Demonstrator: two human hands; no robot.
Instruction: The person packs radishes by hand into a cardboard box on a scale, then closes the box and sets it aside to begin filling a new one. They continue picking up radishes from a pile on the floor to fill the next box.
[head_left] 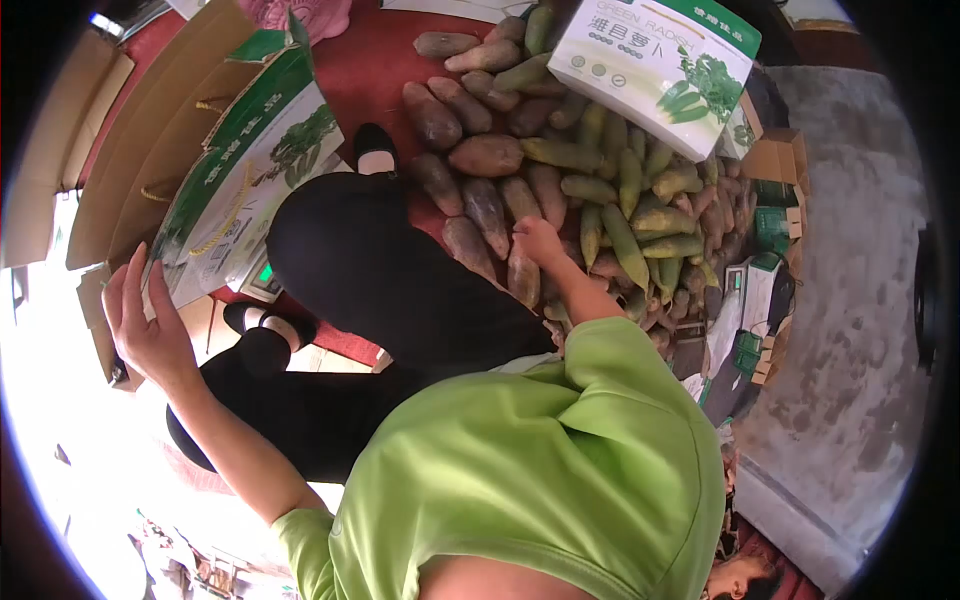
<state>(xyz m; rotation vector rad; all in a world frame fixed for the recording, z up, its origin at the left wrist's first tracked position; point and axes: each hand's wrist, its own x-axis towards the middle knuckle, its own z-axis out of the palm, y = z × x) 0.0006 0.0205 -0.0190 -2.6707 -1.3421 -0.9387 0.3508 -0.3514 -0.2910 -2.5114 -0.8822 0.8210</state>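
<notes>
My left hand (150,325) is open, its fingers stretched up along the near edge of a green and white carton (270,150) printed with radish leaves. The carton stands with its brown flaps open. My right hand (540,243) is closed at the upper end of a brownish radish (523,278), and its curled fingers are partly hidden. Around it lie many more brownish radishes (486,155) on the red floor covering. Green radishes (625,245) are heaped just to the right. Under the carton, a scale (258,283) shows a green-lit display.
A closed GREEN RADISH carton (655,75) rests over the far side of the heap. More opened cartons (775,210) line its right side, beside a grey floor (850,270). My black-clad knee (350,260) is between my hands. Part of another person (740,578) shows at the bottom right.
</notes>
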